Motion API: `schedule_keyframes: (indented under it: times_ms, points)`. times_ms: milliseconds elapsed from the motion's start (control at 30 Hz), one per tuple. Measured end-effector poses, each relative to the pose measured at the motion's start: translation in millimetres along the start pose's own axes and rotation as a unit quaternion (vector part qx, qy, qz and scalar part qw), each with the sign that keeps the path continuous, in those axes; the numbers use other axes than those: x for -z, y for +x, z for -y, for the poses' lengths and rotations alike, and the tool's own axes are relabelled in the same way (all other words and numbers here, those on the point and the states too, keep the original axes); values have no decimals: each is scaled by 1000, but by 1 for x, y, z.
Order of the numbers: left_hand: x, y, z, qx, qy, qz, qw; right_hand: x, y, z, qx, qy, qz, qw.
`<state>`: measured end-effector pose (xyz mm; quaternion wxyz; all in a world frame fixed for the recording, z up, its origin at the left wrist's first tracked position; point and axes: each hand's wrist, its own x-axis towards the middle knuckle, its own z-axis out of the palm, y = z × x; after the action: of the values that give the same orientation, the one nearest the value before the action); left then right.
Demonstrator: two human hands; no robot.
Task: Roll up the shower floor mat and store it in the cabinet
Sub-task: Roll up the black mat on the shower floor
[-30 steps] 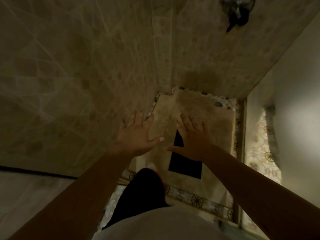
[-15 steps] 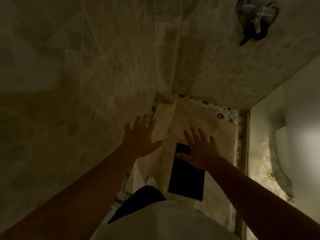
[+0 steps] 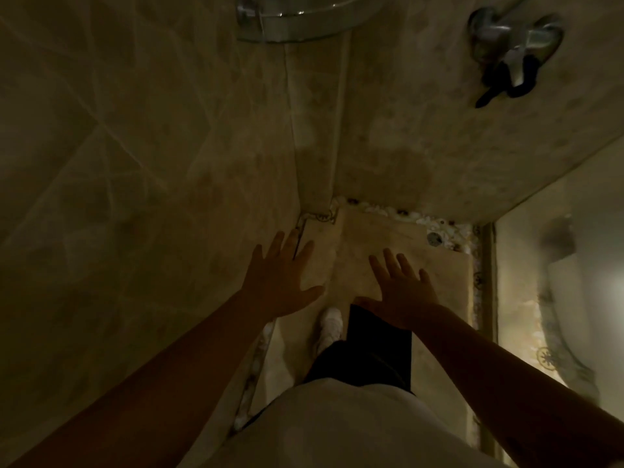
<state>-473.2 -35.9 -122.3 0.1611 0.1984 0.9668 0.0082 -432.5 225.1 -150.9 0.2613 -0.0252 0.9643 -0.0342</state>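
A dark rectangular mat lies flat on the beige shower floor. My right wrist hides its far end and my dark trouser leg hides its near end. My left hand hovers with fingers spread to the left of the mat, close to the tiled wall, and holds nothing. My right hand is spread over the mat's far end, also empty; whether it touches the mat cannot be told. My white-shod foot stands just left of the mat.
Tiled walls close the stall on the left and ahead. A chrome shower valve and a curved glass shelf stick out up high. A round drain sits in the pebble border. A glass partition frame bounds the right side.
The view has moved further into the stall. My foot now stands on the shower floor beside the mat. Both hands stay spread and empty, and more of the mat is hidden.
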Motion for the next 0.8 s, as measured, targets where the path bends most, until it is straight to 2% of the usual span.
schedule_keyframes:
  times_ms: [167, 433, 567, 800]
  points:
    - [21, 94, 2, -25, 19, 24, 999, 14, 64, -33, -28, 33, 22, 999]
    - [76, 217, -22, -124, 30, 39, 991, 51, 117, -89, -82, 73, 15, 994]
    - [94, 277, -49, -195, 57, 41, 978, 57, 134, -116, -154, 115, -2, 981]
    - [111, 397, -118, -333, 101, 43, 937, 57, 156, -153, -301, 180, -8, 936]
